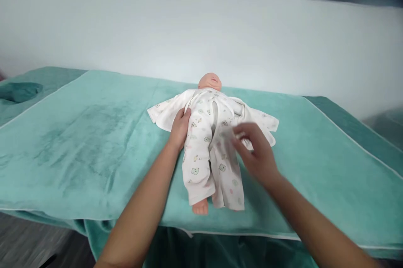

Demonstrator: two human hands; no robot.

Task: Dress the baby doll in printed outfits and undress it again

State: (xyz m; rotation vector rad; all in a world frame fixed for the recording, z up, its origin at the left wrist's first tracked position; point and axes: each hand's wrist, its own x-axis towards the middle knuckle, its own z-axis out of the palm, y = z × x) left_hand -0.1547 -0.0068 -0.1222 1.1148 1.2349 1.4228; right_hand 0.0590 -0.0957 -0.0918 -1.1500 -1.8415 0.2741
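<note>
A baby doll (210, 81) lies on its back on a teal towel (94, 146), head toward the wall. It wears a white printed romper (201, 150) that hangs open and spreads out at both sides. One bare foot (200, 207) sticks out of the near leg. My left hand (179, 127) rests on the doll's side, fingers curled against the romper's edge. My right hand (256, 150) hovers over the romper's right flap, blurred by motion, fingers bent with tips close together.
The towel covers a padded table that runs along a pale wall (201, 32). A darker teal cloth (20, 90) lies bunched at the far left. The table's near edge (252, 234) runs just below the doll's feet, with dark floor beneath.
</note>
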